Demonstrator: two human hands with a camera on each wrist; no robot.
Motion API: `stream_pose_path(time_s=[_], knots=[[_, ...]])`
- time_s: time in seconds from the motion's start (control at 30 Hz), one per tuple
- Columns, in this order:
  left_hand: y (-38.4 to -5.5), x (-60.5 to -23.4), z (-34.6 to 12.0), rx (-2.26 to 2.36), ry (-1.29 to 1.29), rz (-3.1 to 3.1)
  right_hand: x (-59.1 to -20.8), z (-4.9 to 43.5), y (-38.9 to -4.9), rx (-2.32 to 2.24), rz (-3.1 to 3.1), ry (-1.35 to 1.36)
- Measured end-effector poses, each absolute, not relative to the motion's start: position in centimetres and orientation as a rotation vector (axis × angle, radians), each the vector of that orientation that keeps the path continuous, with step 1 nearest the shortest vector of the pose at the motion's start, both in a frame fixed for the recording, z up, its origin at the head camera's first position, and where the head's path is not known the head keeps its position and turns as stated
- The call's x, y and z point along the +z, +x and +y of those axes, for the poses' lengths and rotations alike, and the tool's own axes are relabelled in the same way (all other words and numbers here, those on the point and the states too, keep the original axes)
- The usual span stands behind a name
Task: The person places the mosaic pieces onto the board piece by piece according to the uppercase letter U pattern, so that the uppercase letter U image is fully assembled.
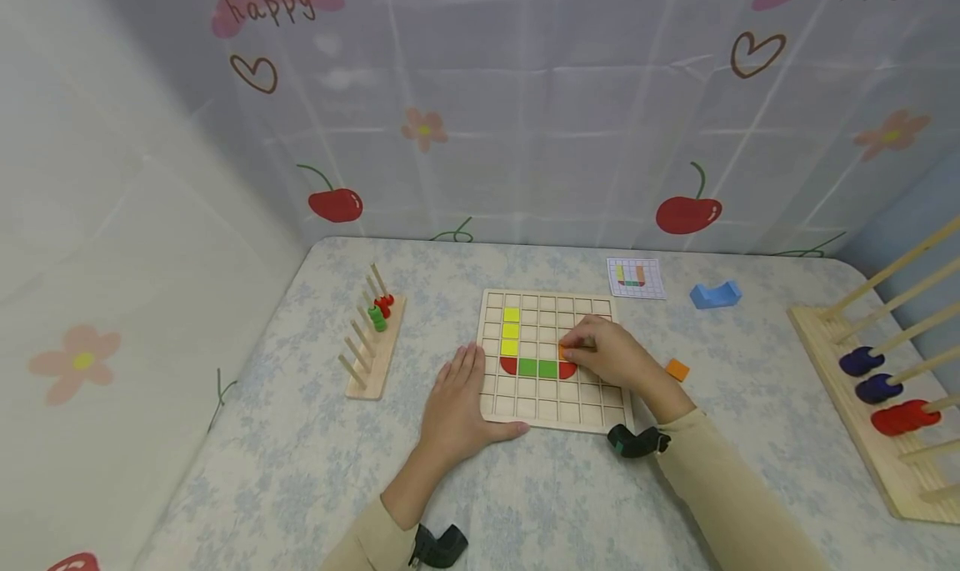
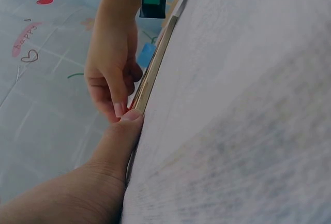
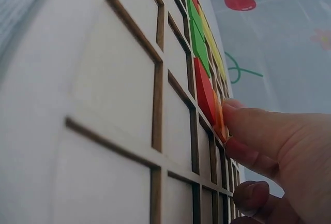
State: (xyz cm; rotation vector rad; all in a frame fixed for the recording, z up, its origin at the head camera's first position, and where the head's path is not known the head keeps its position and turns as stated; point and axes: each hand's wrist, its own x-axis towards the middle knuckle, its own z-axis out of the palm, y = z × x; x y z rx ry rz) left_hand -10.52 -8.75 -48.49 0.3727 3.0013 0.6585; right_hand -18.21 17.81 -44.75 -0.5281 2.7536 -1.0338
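A wooden grid board (image 1: 555, 406) lies in the middle of the table. In its cells sit yellow square tiles (image 1: 511, 331) in a column, two green square tiles (image 1: 537, 368), and a red rounded-corner tile at each end of the green ones, the right one (image 3: 205, 92) nearest my right hand. My right hand (image 1: 606, 353) pinches an orange square tile (image 3: 219, 115) at the cell just above that red tile. Along the board's left and near edges rests my left hand (image 1: 459, 404), fingers straight and thumb spread. A loose orange tile (image 1: 677, 370) lies right of the board.
A pattern card (image 1: 635, 278) and a blue arched block (image 1: 716, 295) lie behind the board to the right. At left stands a small peg rack (image 1: 386, 363) with green and red pieces. A larger peg rack (image 1: 840, 396) with blue and red pieces stands at far right.
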Motion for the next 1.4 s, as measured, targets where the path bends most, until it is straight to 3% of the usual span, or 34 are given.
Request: stream_pose_path(time_s=[0.93, 1.4], knots=[[-10.5, -48.6, -8.8, 0.682, 0.395, 3.017, -43.8, 29.0, -14.7, -0.948, 2.929, -0.223], [-10.5, -48.6, -8.9, 0.665, 0.373, 3.002, -44.2, 30.9, -13.6, -0.885, 2.937, -0.138]])
